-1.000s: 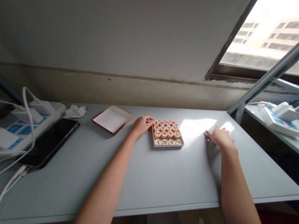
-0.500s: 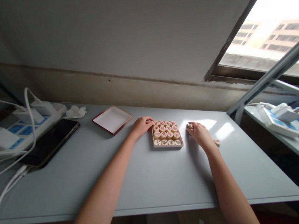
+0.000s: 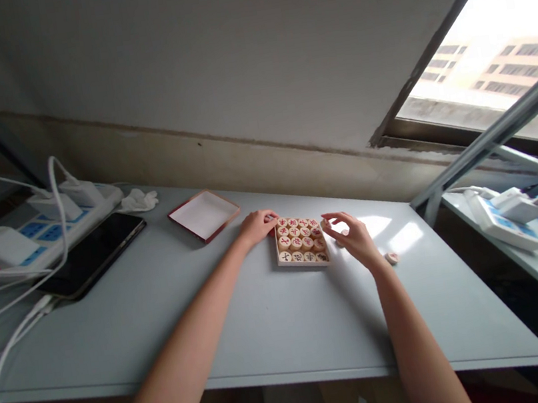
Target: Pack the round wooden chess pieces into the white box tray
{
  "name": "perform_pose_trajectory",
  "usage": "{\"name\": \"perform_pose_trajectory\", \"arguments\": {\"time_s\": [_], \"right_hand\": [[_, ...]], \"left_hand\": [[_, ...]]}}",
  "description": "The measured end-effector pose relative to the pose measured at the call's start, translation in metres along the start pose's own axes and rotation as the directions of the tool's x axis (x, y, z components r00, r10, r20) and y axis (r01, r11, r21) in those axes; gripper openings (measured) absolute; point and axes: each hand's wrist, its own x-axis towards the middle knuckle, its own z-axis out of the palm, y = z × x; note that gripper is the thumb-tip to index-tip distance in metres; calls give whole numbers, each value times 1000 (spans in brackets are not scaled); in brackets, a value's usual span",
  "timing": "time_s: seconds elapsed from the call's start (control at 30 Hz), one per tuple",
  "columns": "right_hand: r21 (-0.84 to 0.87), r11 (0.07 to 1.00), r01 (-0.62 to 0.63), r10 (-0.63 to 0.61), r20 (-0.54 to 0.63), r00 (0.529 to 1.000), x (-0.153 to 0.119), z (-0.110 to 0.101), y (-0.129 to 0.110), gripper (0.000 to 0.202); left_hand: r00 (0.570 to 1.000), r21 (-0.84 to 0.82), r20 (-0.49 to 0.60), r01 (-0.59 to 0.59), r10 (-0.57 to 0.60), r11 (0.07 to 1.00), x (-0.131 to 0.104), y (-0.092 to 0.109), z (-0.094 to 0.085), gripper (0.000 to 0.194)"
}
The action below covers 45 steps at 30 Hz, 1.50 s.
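Note:
A shallow open box (image 3: 305, 264) stands on the table, filled with rows of round wooden Chinese chess pieces (image 3: 296, 242) marked in red and black. My left hand (image 3: 257, 227) is closed on the box's far left corner, its fingertips partly hidden. Just off the box's right side, my right hand (image 3: 352, 233) pinches a chess piece (image 3: 325, 224) between thumb and fingers. Beneath that hand another chess piece (image 3: 341, 238) rests on the table, partly covered. One more loose piece (image 3: 391, 258) lies to the right of my wrist.
The box lid (image 3: 204, 215) lies inside up at the back left of the grey table (image 3: 289, 333). Further left are a black phone (image 3: 95, 254), a power strip (image 3: 58, 226) with chargers and white cables, and a crumpled tissue (image 3: 139, 200). A metal frame (image 3: 426, 205) borders the right side.
My right hand has moved left to the box's edge with a chess piece raised in its fingers. A loose piece now shows under the hand. My left hand stays at the box.

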Motion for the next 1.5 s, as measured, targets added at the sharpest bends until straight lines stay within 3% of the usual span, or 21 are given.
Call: {"name": "perform_pose_trajectory", "arguments": {"time_s": [0.1,0.3,0.4,0.7,0.93,1.27,1.5], "right_hand": [[184,977,105,-136,167,977,-2,3,-19,24],[253,944,211,-290,334,897,-6,27,-38,23],[243,934,261,-332,327,885,-7,33,-39,23],[255,936,244,-321,330,887,-8,31,-40,21],[189,963,195,-243,286,927,-6,20,-41,18],[178,946,270,-317,335,887,-7,34,-36,23],[171,948,269,-312,326,892,-8,33,-38,22]], "left_hand": [[1000,-2,5,-3,3,1000,0,0,0,23],[1000,-1,7,7,-7,1000,0,0,0,24],[1000,-5,4,3,-3,1000,0,-2,1,24],[1000,-21,-3,-2,2,1000,0,-2,1,23],[1000,-26,1,-4,4,1000,0,-2,1,23],[1000,-17,0,0,0,1000,1,-2,1,23],[1000,-16,10,11,-11,1000,0,0,0,23]]}}
